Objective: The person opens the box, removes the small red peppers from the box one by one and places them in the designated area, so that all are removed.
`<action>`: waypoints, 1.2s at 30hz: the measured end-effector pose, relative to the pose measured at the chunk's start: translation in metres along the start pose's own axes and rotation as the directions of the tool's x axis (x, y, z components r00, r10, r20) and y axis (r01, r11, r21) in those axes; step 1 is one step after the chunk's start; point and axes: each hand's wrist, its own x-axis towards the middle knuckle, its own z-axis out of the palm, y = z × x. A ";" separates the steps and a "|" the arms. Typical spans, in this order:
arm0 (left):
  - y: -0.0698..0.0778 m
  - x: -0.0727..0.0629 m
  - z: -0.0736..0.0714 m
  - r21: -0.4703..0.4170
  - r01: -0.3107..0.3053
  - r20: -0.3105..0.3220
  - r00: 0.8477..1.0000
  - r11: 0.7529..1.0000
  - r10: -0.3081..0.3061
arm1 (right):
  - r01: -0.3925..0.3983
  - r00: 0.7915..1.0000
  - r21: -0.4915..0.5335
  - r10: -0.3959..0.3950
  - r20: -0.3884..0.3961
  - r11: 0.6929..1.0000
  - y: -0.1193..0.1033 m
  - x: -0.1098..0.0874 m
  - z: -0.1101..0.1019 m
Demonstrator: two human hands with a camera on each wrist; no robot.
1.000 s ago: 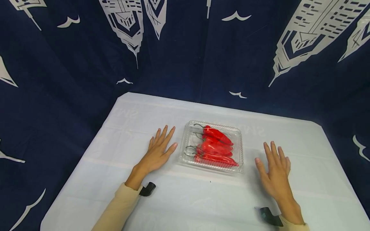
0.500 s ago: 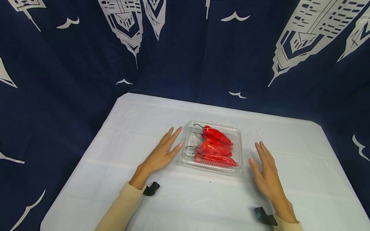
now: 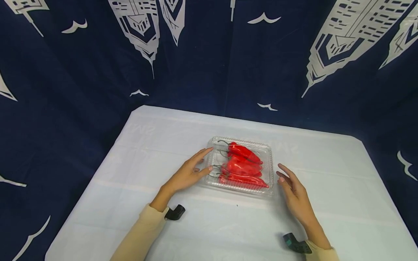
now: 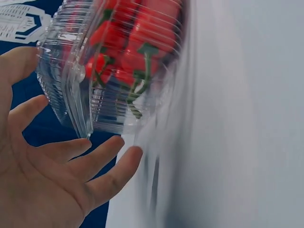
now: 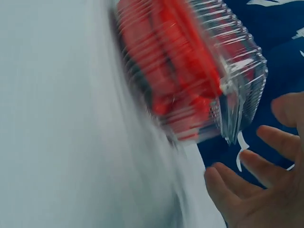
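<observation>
A clear plastic clamshell box [image 3: 240, 191] lies closed on the white table, with several red peppers [image 3: 243, 165] inside, their green stems toward the left. My left hand [image 3: 189, 174] is at the box's left side, fingers spread and slightly bent. In the left wrist view its fingertips [image 4: 116, 142] are close to the box's edge; whether they touch it I cannot tell. A small gap separates my right hand [image 3: 295, 197] from the box's right side, and its fingers are loosely bent. Blurred in the right wrist view, the box [image 5: 237, 95] stands apart from those fingers [image 5: 266, 166].
The white-covered table [image 3: 209, 232] has cut corners at the back. Behind it hangs a dark blue curtain [image 3: 202, 79] with white building and bird prints. A black wrist camera [image 3: 175, 212] sits on the left wrist, another black camera [image 3: 296, 243] on the right.
Both hands have moved inward toward the box from either side. Their fingers went from flat and spread to somewhat bent. The box has stayed in place.
</observation>
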 end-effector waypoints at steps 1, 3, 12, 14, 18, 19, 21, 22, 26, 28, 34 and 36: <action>0.000 0.001 0.000 -0.026 0.002 0.008 1.000 1.000 -0.002 | -0.019 1.000 0.055 0.018 0.015 0.998 -0.001 0.000 0.001; 0.000 0.003 -0.001 -0.071 0.015 0.020 1.000 0.997 -0.014 | -0.055 0.998 0.154 0.049 0.045 0.987 -0.001 0.001 0.002; -0.005 0.009 -0.003 -0.193 0.094 0.074 0.994 0.977 -0.081 | -0.198 0.979 0.494 0.146 0.143 0.846 0.001 0.005 0.005; -0.007 0.010 -0.003 -0.198 0.090 0.080 0.994 0.976 -0.076 | -0.217 0.975 0.551 0.155 0.157 0.806 0.003 0.005 0.006; -0.009 0.013 -0.003 -0.217 0.073 0.095 0.994 0.973 -0.054 | -0.248 0.968 0.599 0.176 0.178 0.761 0.005 0.005 0.008; -0.010 0.014 -0.003 -0.221 0.072 0.100 0.994 0.973 -0.051 | -0.254 0.967 0.606 0.178 0.183 0.754 0.005 0.005 0.008; -0.011 0.015 -0.003 -0.232 0.070 0.107 0.993 0.970 -0.046 | -0.261 0.965 0.624 0.180 0.191 0.736 0.006 0.006 0.009; -0.012 0.016 -0.003 -0.235 0.070 0.110 0.993 0.969 -0.044 | -0.262 0.965 0.635 0.178 0.194 0.727 0.006 0.006 0.009; -0.012 0.017 -0.004 -0.234 0.059 0.114 0.993 0.970 -0.033 | -0.258 0.966 0.693 0.159 0.205 0.673 0.007 0.007 0.011; -0.012 0.017 -0.005 -0.229 0.053 0.113 0.993 0.972 -0.028 | -0.254 0.967 0.720 0.146 0.210 0.646 0.008 0.007 0.011; -0.013 0.018 -0.005 -0.233 0.056 0.102 0.994 0.971 -0.032 | -0.247 0.968 0.763 0.110 0.227 0.598 0.010 0.006 0.011; -0.015 0.018 -0.006 -0.241 0.060 0.099 0.994 0.969 -0.037 | -0.249 0.967 0.772 0.104 0.233 0.585 0.010 0.006 0.011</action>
